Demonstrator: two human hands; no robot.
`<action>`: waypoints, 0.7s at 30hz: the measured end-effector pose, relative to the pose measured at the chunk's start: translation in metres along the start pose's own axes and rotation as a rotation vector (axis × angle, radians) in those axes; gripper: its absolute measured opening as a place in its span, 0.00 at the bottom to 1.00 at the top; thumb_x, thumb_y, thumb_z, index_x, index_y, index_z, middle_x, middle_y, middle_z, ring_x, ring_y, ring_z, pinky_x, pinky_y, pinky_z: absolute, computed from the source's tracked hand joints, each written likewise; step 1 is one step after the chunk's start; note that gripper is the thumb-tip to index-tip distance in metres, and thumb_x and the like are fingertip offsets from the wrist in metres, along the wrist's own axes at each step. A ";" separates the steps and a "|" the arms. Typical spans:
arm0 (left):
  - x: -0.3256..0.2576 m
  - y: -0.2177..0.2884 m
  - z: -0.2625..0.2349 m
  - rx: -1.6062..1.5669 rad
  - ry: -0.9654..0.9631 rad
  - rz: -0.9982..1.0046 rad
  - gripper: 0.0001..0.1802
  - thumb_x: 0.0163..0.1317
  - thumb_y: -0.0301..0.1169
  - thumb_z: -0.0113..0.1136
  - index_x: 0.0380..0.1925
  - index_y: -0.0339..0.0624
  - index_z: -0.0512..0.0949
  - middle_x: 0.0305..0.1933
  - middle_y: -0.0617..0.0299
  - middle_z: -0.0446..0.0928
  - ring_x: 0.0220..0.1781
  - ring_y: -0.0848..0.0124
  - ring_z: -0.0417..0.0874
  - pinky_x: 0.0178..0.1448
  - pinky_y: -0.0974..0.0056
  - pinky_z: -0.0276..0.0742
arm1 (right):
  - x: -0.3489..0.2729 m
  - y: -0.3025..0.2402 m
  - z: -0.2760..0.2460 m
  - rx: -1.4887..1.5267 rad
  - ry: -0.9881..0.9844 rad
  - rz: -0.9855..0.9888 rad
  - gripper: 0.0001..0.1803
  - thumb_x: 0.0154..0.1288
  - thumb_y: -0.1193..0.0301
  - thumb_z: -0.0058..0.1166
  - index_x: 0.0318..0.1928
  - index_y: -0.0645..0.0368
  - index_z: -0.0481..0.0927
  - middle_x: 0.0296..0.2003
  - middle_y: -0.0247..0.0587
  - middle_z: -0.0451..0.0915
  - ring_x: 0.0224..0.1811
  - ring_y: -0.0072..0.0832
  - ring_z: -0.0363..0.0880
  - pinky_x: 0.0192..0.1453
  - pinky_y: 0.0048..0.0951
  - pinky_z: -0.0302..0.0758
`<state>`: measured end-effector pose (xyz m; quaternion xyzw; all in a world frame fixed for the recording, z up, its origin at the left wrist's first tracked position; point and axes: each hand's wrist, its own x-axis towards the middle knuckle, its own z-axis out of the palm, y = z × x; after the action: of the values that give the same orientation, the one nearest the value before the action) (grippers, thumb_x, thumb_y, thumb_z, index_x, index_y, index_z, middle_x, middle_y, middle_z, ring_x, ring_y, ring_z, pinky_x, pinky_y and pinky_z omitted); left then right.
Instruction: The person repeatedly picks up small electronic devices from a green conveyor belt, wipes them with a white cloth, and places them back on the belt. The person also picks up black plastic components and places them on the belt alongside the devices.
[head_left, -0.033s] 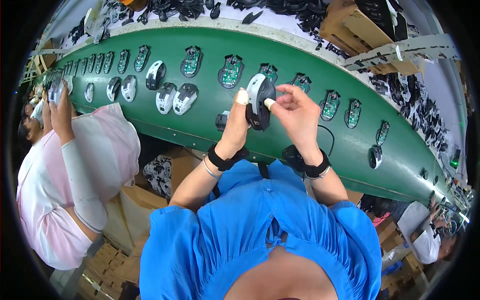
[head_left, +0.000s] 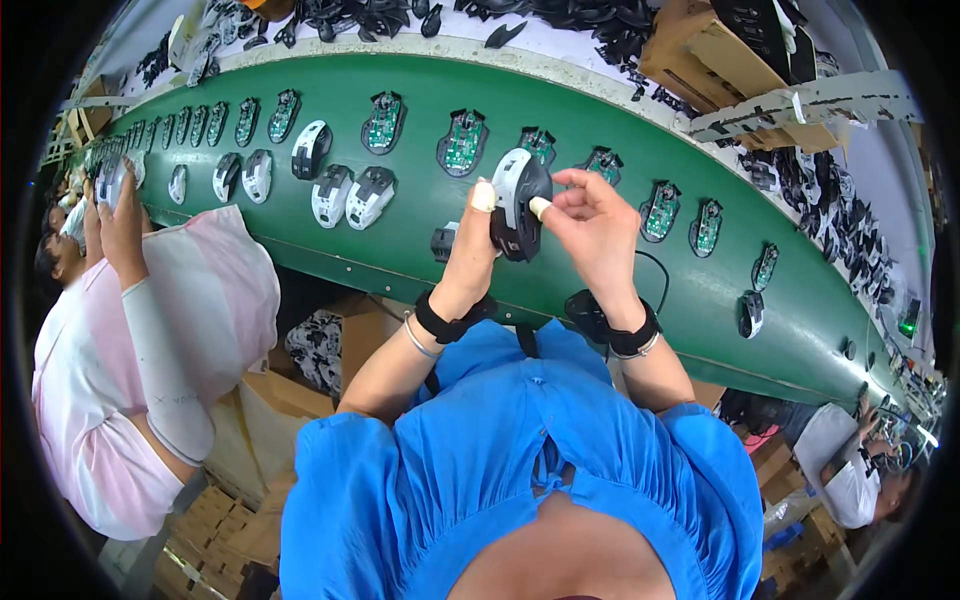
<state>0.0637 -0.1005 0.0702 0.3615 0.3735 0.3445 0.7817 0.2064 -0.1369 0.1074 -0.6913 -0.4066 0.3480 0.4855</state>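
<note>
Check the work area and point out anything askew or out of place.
One black piece looks slightly odd: it lies alone on the white ledge, apart from the heaped black parts. Nothing on the green surface looks clearly spilled or damaged.

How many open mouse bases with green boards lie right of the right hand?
3 clear ones: the nearest base, the middle base to its right, and the far base just beyond a black-and-white mouse. The dark items farther right are too small to identify.
</note>
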 end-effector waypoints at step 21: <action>-0.027 0.005 -0.038 0.173 -0.044 -0.020 0.26 0.54 0.28 0.62 0.54 0.30 0.72 0.45 0.59 0.79 0.46 0.76 0.79 0.50 0.71 0.75 | 0.027 0.009 -0.007 0.502 -0.774 0.566 0.31 0.55 0.77 0.62 0.61 0.62 0.72 0.53 0.44 0.78 0.52 0.25 0.77 0.53 0.27 0.76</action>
<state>0.0178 -0.1078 0.0661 0.4314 0.3880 0.2951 0.7591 0.2261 -0.1171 0.0985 -0.4578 -0.2581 0.7808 0.3379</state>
